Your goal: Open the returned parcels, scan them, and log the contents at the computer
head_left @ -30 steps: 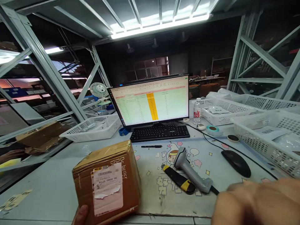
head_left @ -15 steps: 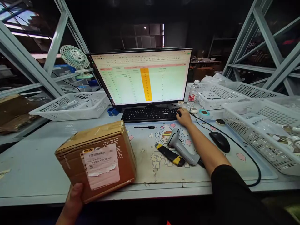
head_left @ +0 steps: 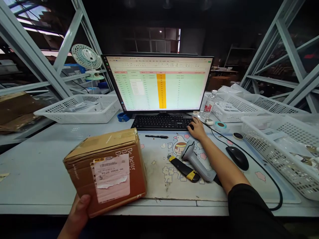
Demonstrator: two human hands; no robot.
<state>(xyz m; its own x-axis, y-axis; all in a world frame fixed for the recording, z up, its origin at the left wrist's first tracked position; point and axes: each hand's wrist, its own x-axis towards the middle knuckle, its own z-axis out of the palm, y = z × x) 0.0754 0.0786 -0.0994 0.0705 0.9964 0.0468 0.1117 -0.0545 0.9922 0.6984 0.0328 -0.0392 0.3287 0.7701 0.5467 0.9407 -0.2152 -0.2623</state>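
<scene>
My left hand (head_left: pixel 77 212) grips the lower left corner of a brown cardboard box (head_left: pixel 113 186), its thumb on the front face and the other fingers hidden. The box is tilted over the front of the desk, with a torn white shipping label on the side facing me. My right hand (head_left: pixel 196 128) rests on the number keys of a black keyboard (head_left: pixel 159 122), fingers apart and holding nothing. Below my right forearm lie a grey barcode scanner (head_left: pixel 198 162) and a black and yellow utility knife (head_left: pixel 184 168). A lit monitor (head_left: pixel 139 96) shows a spreadsheet with an orange column.
A black pen (head_left: pixel 156 136) lies before the keyboard. On the right are a computer mouse (head_left: pixel 237 158), a black cable, a water bottle (head_left: pixel 209 103) and several white baskets (head_left: pixel 274 156). Another basket (head_left: pixel 74 119) and a small fan (head_left: pixel 86 57) stand left.
A small white list has appeared on the screen's spreadsheet. The whole view has shifted slightly. My left hand still holds the box and my right hand stays at the keyboard.
</scene>
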